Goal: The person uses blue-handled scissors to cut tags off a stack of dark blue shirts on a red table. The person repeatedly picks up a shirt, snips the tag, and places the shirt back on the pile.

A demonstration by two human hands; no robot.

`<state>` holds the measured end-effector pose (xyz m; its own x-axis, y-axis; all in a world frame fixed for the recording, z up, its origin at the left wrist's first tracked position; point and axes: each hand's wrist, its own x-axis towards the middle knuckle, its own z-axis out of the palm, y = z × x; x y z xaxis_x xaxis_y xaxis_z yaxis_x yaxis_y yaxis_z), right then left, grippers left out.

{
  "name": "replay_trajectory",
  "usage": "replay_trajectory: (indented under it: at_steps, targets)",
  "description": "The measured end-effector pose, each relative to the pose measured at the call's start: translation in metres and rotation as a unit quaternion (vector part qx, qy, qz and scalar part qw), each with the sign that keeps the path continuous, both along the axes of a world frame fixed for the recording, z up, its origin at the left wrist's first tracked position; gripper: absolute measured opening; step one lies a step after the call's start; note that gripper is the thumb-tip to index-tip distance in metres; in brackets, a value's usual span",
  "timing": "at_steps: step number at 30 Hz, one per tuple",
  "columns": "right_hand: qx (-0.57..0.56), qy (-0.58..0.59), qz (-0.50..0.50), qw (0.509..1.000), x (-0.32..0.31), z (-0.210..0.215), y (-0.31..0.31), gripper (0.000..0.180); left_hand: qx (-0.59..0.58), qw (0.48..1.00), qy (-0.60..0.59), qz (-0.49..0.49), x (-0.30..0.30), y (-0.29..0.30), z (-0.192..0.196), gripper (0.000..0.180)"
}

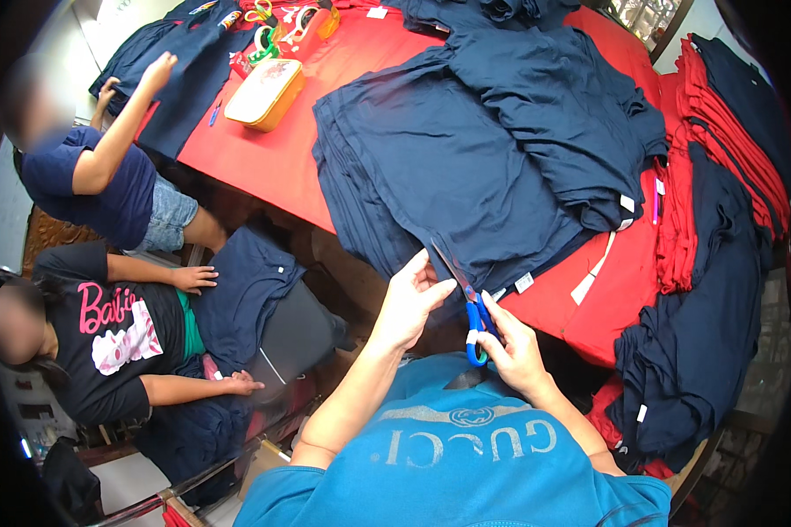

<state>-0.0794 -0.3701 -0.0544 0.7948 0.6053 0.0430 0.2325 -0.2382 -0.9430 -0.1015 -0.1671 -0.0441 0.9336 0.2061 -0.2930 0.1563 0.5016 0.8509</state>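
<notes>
At the far left, two other people work beside you: one reaches an arm up over dark shirts at the bench's far corner, the other sits lower with a navy garment spread across the lap, both well apart from your own hands. A yellow case lies on the red bench just beyond them. Your left hand has its fingers apart, pinching lightly at the near edge of the stack of navy shirts, which sits in the middle of the bench and hangs a little over its near side. Just beside it, your right hand is clamped around the blue handles of the scissors, whose blades point up and away onto the same hem, very near your left fingertips. That closeness is the main risk: if the cloth slips or you close the blades while looking away, you could nick a finger or cut through more layers than the one you want. A white tag shows near the blades. To the right, a red pile and a draped navy heap crowd the bench edge, and a tug on the stack could drag them off.
</notes>
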Motion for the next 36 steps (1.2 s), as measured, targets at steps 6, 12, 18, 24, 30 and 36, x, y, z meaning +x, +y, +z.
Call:
replay_trajectory:
  at_steps: [6,12,18,24,30,36]
  targets:
    - [0.005,0.186,-0.01,0.982,-0.002,0.003,-0.01,0.056,-0.104,0.992,-0.007,0.077,0.008,0.004,-0.006,0.037]
    - [0.025,0.078,0.0,0.997,-0.001,0.003,0.001,0.055,-0.019,0.998,-0.048,-0.021,0.006,0.011,-0.003,0.04]
    - [-0.002,0.195,-0.006,0.981,0.006,0.005,-0.002,0.055,-0.074,0.997,-0.005,0.002,0.013,0.014,0.004,0.043]
    - [0.036,0.081,0.0,0.996,0.008,-0.004,0.007,0.052,-0.007,0.999,-0.028,-0.036,0.016,0.024,0.004,0.044]
    - [0.044,0.247,-0.01,0.968,0.019,0.004,0.008,0.055,-0.03,0.999,-0.007,-0.021,0.02,0.024,0.004,0.045]
    - [0.05,0.174,-0.001,0.983,0.018,-0.005,0.012,0.057,-0.066,0.997,-0.027,-0.012,0.03,0.034,-0.001,0.043]
